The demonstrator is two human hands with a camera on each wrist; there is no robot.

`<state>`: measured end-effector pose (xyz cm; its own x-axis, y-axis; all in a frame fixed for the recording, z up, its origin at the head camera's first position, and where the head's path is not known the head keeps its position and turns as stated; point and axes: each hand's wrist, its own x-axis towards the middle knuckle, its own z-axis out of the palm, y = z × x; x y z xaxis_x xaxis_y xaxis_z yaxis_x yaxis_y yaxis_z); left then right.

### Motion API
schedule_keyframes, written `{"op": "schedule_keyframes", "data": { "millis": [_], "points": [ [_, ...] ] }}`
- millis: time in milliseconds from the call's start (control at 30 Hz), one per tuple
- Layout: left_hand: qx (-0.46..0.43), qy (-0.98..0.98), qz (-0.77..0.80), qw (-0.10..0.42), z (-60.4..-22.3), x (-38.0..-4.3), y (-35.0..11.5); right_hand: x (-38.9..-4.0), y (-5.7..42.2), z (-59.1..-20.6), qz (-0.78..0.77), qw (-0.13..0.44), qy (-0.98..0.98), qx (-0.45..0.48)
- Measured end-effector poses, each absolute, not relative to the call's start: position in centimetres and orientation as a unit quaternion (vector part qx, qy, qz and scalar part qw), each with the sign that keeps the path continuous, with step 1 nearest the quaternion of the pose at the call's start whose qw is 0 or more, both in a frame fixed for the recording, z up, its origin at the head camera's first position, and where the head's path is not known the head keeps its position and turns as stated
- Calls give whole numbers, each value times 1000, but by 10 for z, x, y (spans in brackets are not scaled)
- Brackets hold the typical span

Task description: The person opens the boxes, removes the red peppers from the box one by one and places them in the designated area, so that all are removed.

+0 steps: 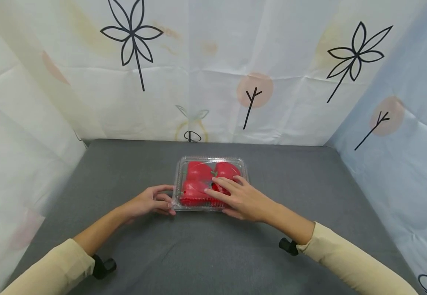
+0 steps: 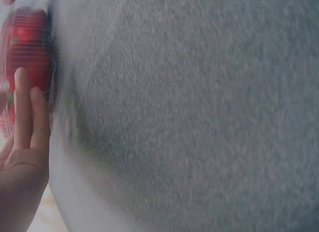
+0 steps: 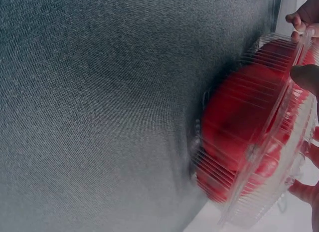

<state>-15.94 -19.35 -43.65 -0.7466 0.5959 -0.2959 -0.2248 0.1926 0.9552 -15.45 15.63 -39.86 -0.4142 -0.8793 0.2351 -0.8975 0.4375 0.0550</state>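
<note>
A clear plastic clamshell box (image 1: 213, 209) holding several red tomato-like fruits (image 1: 197, 189) with bits of green stem lies on the grey table. Its lid is down over them, and its rim seam shows in the right wrist view. At the box's left edge, my left hand (image 1: 153, 201) touches the side with fingers fairly straight; two of those fingers (image 2: 23, 110) extend along the wall in the left wrist view. My right hand (image 1: 244, 200) lies over the right front part of the lid, fingers spread, its thumb (image 3: 305, 78) by the front rim.
Grey cloth covers the table (image 1: 206, 254). White printed curtains (image 1: 213, 73) stand behind and at both sides. Dark bands with small black mounts (image 1: 288, 246) sit at both sleeve cuffs.
</note>
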Motion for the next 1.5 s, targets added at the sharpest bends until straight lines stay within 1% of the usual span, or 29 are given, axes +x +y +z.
{"op": "schedule_keyframes", "data": {
  "millis": [367,567,800,1067,1500],
  "points": [
    [84,666,658,342,-439,-158,-184,-155,149,-402,48,130,-834,533],
    [67,660,666,341,-440,-156,-176,-152,140,-401,13,149,-822,549],
    [62,660,667,339,-440,-154,-171,-151,131,-400,-13,145,-815,561],
    [72,656,669,341,-441,-151,-164,-147,120,-401,-52,166,-795,582],
    [80,658,665,345,-443,-148,-153,-145,108,-402,-69,155,-795,583]
  ]
}}
